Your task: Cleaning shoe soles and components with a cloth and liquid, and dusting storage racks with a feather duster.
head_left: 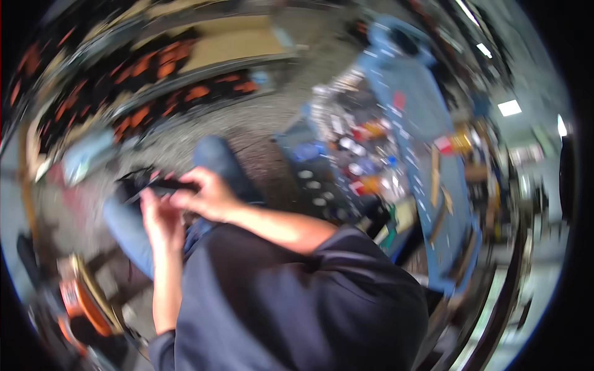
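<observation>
Over my lap, both hands are closed on a small black object (168, 184), elongated in shape and too blurred to name. My left hand (162, 221) grips it from below, with the thumb at its near side. My right hand (209, 194) reaches across from the right, its fingers bent around the object's right end. A darker tangle (135, 184) hangs or lies just past the left end; whether it belongs to the same object I cannot tell. My jeans-clad knees (216, 157) are on either side of the hands.
Right of me stands a large blue bin (427, 111) beside a heap of plastic bottles (368, 148). Long racks with orange and black pieces (161, 62) stretch across the far left. An orange-and-black item (83, 303) sits at lower left, and a pale blue bundle (86, 154) lies farther up.
</observation>
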A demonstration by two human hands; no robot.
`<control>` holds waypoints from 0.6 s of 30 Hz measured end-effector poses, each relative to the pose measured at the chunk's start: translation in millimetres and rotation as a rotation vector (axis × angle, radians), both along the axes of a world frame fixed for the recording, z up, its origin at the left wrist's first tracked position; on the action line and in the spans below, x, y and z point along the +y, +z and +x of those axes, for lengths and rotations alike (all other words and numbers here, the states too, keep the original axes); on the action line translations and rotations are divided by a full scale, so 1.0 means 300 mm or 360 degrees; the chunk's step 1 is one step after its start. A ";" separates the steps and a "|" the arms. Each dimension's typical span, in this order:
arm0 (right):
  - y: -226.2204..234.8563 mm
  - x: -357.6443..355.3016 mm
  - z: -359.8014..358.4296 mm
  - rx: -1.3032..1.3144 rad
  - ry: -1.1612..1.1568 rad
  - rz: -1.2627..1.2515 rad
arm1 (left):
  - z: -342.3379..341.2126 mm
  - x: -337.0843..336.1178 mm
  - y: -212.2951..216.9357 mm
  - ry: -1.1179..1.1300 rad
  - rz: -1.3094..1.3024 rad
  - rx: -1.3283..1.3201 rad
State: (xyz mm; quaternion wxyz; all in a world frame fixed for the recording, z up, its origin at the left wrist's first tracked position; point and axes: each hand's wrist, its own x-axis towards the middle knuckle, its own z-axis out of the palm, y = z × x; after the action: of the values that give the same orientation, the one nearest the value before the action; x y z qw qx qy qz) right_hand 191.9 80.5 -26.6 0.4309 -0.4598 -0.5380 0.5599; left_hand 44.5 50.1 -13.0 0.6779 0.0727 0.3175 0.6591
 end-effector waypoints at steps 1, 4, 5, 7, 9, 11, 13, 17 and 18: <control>0.047 0.003 0.029 -0.0143 0.0114 0.0118 | -0.033 0.028 -0.014 -0.0104 0.0049 -0.0049; 0.192 0.042 0.260 -0.0499 0.0069 0.0454 | -0.030 0.136 0.020 -0.0314 0.0005 -0.0071; 0.263 0.024 0.360 -0.0565 -0.0089 0.0487 | -0.031 0.162 0.033 -0.0365 0.0087 -0.0140; 0.488 -0.067 0.559 -0.0692 -0.0500 -0.0083 | -0.119 0.151 0.034 -0.0348 0.0143 -0.0169; 0.614 -0.207 0.786 -0.0898 -0.0871 -0.0184 | -0.211 0.074 0.012 -0.0049 0.0005 0.0085; 0.682 -0.437 1.062 -0.1120 -0.1451 -0.0070 | -0.303 0.062 0.040 0.0072 -0.0059 0.0325; 0.779 -0.579 1.129 -0.1626 -0.1355 -0.0238 | -0.449 0.045 0.035 0.0336 -0.0307 0.0561; 0.923 -0.789 1.481 -0.2746 -0.1682 -0.0200 | -0.661 0.050 0.036 0.0446 0.0301 0.0588; 0.915 -0.764 1.483 -0.2677 -0.1651 -0.0019 | -0.709 0.024 0.059 0.0545 0.0316 0.0542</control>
State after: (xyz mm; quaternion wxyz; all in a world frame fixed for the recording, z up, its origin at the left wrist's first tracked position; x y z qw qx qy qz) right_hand 636.9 -148.6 247.9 0.0979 -0.8889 -0.3980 -0.2047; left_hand -168.2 57.2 4.5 0.4828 0.1938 0.3685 0.7704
